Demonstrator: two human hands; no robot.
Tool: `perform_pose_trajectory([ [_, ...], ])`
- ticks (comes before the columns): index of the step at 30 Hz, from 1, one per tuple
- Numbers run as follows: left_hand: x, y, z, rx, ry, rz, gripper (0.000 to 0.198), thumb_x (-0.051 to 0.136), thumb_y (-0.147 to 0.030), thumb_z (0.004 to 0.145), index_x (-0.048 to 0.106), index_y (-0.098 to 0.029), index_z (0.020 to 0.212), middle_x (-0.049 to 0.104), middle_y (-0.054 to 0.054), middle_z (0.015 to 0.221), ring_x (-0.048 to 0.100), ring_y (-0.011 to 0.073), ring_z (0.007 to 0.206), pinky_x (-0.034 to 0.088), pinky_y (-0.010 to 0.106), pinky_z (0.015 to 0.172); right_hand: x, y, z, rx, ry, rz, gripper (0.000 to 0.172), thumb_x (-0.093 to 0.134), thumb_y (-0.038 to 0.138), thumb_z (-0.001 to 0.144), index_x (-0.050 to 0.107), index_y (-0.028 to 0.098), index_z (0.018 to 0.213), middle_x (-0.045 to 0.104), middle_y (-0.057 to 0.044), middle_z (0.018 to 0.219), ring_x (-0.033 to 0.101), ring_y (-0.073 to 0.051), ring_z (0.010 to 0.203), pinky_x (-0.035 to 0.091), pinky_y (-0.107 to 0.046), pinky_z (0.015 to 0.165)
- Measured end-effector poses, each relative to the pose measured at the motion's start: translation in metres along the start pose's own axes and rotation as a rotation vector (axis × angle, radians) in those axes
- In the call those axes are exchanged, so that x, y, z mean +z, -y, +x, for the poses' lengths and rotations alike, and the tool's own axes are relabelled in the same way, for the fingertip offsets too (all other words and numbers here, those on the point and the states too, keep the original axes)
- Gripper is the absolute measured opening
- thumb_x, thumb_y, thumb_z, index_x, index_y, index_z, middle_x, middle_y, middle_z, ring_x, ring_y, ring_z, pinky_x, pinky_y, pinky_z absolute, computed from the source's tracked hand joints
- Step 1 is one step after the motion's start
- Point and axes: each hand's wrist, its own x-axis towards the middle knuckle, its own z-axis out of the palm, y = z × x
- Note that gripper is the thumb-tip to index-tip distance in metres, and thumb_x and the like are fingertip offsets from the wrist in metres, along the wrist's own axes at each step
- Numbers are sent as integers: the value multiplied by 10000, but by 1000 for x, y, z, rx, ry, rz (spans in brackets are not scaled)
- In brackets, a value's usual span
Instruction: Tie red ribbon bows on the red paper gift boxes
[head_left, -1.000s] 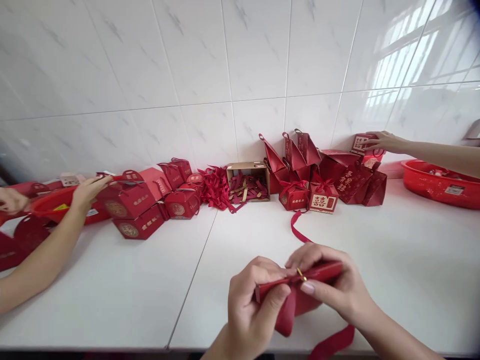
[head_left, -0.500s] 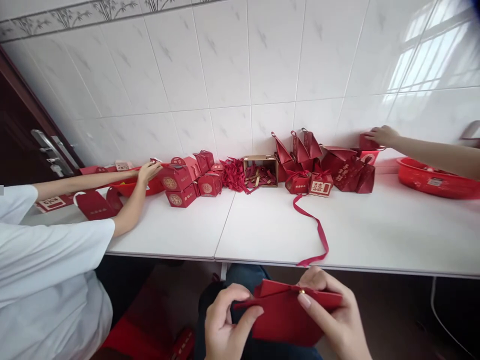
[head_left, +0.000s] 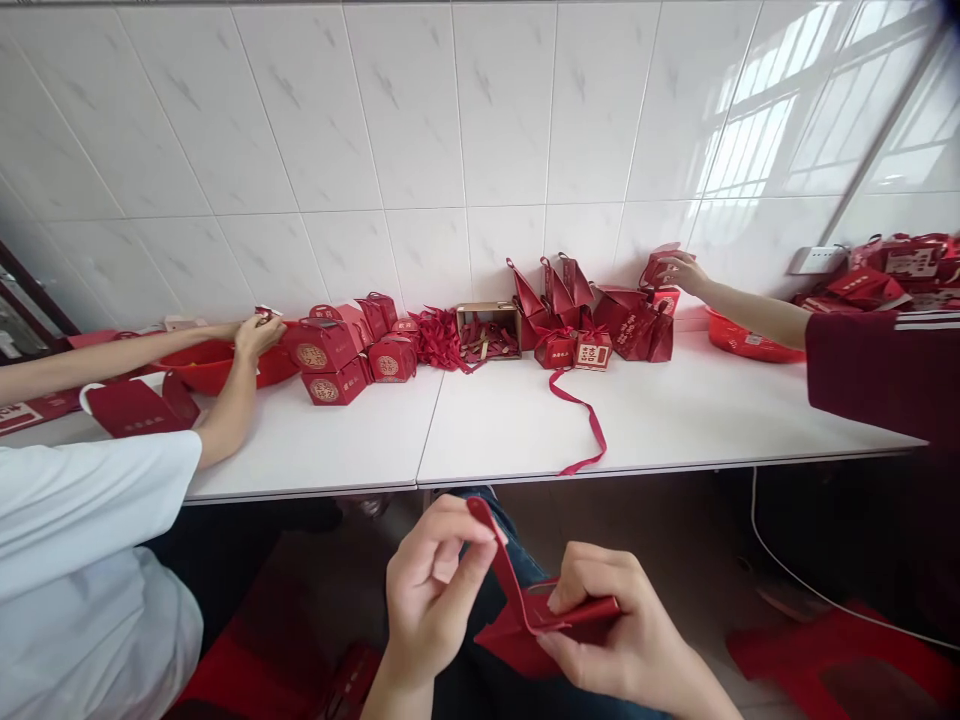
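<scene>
- Head view: my left hand (head_left: 431, 590) has a narrow, flat red strip (head_left: 507, 570) pinched near its upper end, and my right hand (head_left: 619, 620) grips the folded red card box (head_left: 517, 652) it sticks up from.
- Box is held up, off the flat white worktop (head_left: 675, 420).
- Tip, imo: grip firmly but lightly, so the card doesn't crease while you guide the strip.

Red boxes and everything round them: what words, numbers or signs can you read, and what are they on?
"囍": on the small pale-fronted box.
Too small or blurred to read: the writing on the stacked boxes, the big dark red box and the pile at the far right.
Held red piece: no writing I can make out.
</scene>
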Motion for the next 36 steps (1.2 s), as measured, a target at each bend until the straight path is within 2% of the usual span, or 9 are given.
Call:
perform_pose_trajectory([
  [2, -2, 0, 8, -33, 125, -11, 178, 525, -118, 879, 663, -208, 946, 643, 63, 895, 627, 176, 862, 522, 287, 758, 1, 1, 0, -44, -41, -16, 209, 720, 191, 671, 514, 183, 645, 475, 27, 599, 395, -70, 494, 303, -210, 454],
  [6, -2, 7, 20, -124, 283, -11, 273, 511, -127, 891, 660, -235, 1093, 635, 100, 1136, 568, 241, 1124, 484, 354, 934, -5, -3, 4, -118, -154, -55, 185, 716, 178, 681, 531, 189, 691, 519, 11, 620, 478, -96, 536, 358, -214, 476],
  [9, 4, 17, 24, -98, 362, 80, 271, 612, -109, 824, 691, -249, 1043, 662, 72, 1018, 596, 227, 1070, 496, 335, 915, -13, -6, 10, -156, -206, -123, 169, 718, 171, 686, 553, 192, 719, 549, 2, 650, 508, -100, 548, 388, -216, 487],
  [11, 11, 23, 26, -47, 341, 133, 230, 654, -103, 790, 724, -253, 951, 656, 49, 905, 614, 208, 1006, 515, 306, 865, -19, -8, 15, -180, -213, -170, 143, 711, 166, 695, 584, 198, 751, 565, -3, 677, 525, -104, 564, 407, -222, 504],
  [13, 17, 29, 26, -54, 303, 153, 228, 659, -105, 788, 731, -260, 939, 665, 44, 926, 624, 198, 988, 526, 289, 843, -22, -9, 20, -199, -204, -193, 144, 705, 161, 705, 614, 209, 806, 578, -8, 707, 544, -114, 595, 424, -230, 526],
  [15, 22, 33, 25, -134, 285, 134, 240, 647, -109, 803, 725, -267, 966, 693, 39, 974, 652, 182, 944, 540, 261, 808, -23, -12, 24, -201, -197, -200, 154, 704, 158, 709, 621, 213, 827, 582, -12, 719, 548, -119, 608, 431, -236, 536],
  [18, 27, 37, 22, -266, 247, 59, 207, 633, -126, 822, 730, -260, 948, 727, 22, 911, 684, 155, 834, 551, 211, 732, -24, -19, 25, -183, -206, -203, 140, 704, 149, 706, 603, 201, 787, 580, -15, 708, 540, -121, 603, 430, -242, 534],
  [22, 32, 44, 21, -383, 240, -40, 161, 617, -153, 839, 735, -231, 917, 732, 37, 887, 689, 167, 818, 557, 223, 723, -28, -29, 21, -145, -232, -181, 137, 698, 134, 708, 593, 195, 773, 586, -25, 723, 545, -127, 607, 438, -251, 533],
  [36, 55, 61, 4, -393, 211, -41, 128, 608, -149, 836, 721, -191, 880, 697, 52, 821, 651, 154, 744, 527, 215, 644, -45, -53, 8, -92, -231, -88, 179, 718, 118, 703, 594, 198, 803, 609, -25, 720, 566, -132, 611, 465, -255, 534],
])
